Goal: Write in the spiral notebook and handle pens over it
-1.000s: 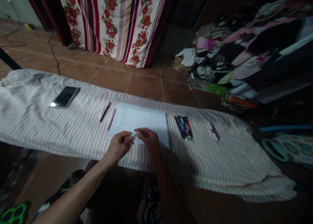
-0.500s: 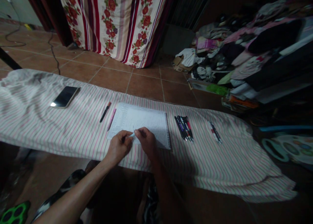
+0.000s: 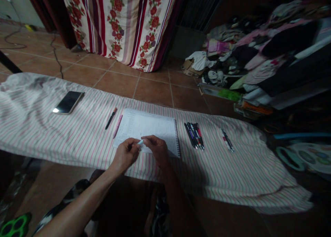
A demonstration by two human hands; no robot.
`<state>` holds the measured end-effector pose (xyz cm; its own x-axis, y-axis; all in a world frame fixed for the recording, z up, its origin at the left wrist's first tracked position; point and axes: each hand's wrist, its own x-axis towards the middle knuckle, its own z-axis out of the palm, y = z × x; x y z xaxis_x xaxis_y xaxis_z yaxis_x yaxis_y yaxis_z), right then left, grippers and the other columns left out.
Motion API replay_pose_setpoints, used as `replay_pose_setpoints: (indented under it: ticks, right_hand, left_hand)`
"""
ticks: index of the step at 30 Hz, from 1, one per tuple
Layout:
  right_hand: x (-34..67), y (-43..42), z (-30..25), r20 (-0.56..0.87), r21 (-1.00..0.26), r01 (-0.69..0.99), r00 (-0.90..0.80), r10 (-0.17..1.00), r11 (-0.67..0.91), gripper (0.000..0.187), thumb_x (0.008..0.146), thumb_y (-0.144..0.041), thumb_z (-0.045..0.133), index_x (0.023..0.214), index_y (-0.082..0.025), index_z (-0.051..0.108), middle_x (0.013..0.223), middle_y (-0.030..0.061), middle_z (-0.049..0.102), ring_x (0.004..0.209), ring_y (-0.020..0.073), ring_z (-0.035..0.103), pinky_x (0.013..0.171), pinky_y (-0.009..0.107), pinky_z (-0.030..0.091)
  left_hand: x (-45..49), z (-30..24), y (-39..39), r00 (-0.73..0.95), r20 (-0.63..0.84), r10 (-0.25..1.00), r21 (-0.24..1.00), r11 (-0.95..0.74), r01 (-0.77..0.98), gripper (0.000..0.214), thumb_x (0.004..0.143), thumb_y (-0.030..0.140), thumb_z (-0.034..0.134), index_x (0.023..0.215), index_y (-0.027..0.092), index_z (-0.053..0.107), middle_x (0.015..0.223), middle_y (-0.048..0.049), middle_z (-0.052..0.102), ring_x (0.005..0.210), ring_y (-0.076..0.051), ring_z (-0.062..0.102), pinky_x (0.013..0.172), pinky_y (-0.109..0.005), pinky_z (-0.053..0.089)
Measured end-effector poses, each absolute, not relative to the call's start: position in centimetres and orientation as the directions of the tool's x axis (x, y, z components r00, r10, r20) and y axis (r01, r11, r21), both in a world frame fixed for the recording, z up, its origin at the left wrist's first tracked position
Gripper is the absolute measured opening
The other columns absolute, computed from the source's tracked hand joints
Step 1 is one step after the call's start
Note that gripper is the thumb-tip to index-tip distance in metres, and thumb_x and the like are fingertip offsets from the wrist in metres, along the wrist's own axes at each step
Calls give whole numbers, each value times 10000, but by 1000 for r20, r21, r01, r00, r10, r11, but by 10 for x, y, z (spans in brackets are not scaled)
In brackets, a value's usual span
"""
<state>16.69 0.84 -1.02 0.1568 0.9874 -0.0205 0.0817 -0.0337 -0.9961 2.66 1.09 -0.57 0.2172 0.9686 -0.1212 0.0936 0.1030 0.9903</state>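
Note:
Over the near edge of a spiral notebook (image 3: 155, 126), both hands meet on a slim, pale-blue, pen-like piece (image 3: 140, 142). My left hand (image 3: 127, 152) is closed around its one end, and my right hand (image 3: 157, 148) pinches the other between thumb and fingers. Most of the piece is hidden by the fingers. Left of the notebook lie a pink pen (image 3: 118, 126) and a black pen with an orange end (image 3: 111, 118). To the right, several pens (image 3: 193, 135) lie side by side, and farther off a white-and-red pen (image 3: 223, 137) touches a dark one (image 3: 229, 142).
A striped cloth (image 3: 248, 175) covers the long low surface. A phone (image 3: 68, 102) lies toward its left end. Beyond are a tiled floor (image 3: 155, 87), a floral curtain (image 3: 121, 27) and a heap of clothes (image 3: 253, 51). A green object (image 3: 16, 226) is at lower left.
My right hand has shifted slightly to the right and its fingers have turned a little. My left hand stays nearly in place, and the things on the cloth have not moved.

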Motion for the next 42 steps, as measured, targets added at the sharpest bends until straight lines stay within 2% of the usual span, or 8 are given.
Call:
replay_pose_setpoints:
  ticks: [9,12,17,21,29,38,42]
  right_hand:
    - [161,7,-6,38,-973,232,205,978,-11,152,716,-331,605,713,-186,650,669,9,661,649,157,607,640,275,470]
    - [160,7,-6,21,-981,194,207,978,-20,167,717,-350,594,730,-197,660,689,8,671,668,160,609,646,277,475]
    - [163,7,-9,-4,-994,103,147,989,-20,238,736,-360,557,852,-204,694,713,9,678,659,150,596,633,270,469]
    - [166,8,-10,-23,-996,85,144,989,-35,210,710,-329,583,831,-207,704,688,1,670,628,140,578,609,261,458]
    - [166,7,-8,-27,-997,65,155,988,-38,201,690,-324,605,816,-207,708,723,10,691,658,155,601,623,273,471]
    - [166,7,-7,-25,-998,61,138,990,-34,169,690,-322,617,776,-195,688,737,12,693,685,156,616,649,267,474]
    - [164,6,-6,-5,-996,86,155,988,-19,157,692,-320,612,760,-197,682,755,16,697,723,168,627,683,282,478]
  left_hand:
    - [25,-7,11,162,-95,982,976,60,208,181,721,317,583,799,157,621,673,-6,614,637,-147,555,613,-263,431]
    - [27,-1,11,171,-116,979,989,98,110,184,692,324,602,765,156,618,626,3,603,592,-134,539,581,-252,423]
    - [32,10,11,222,-254,942,955,281,-99,254,636,363,643,750,139,605,539,29,549,488,-90,474,483,-211,372]
    - [32,12,10,255,-306,917,920,354,-168,294,620,387,663,748,130,602,536,25,546,481,-80,466,487,-208,363]
    - [31,12,11,269,-278,922,938,320,-129,284,624,401,657,726,140,610,541,10,561,506,-97,482,523,-232,377]
    - [31,7,9,276,-282,919,934,329,-141,271,645,389,650,741,143,585,544,36,537,478,-78,462,472,-200,351]
    - [30,3,10,229,-198,953,974,218,-66,194,675,330,620,723,145,583,549,39,535,510,-84,471,507,-209,366]
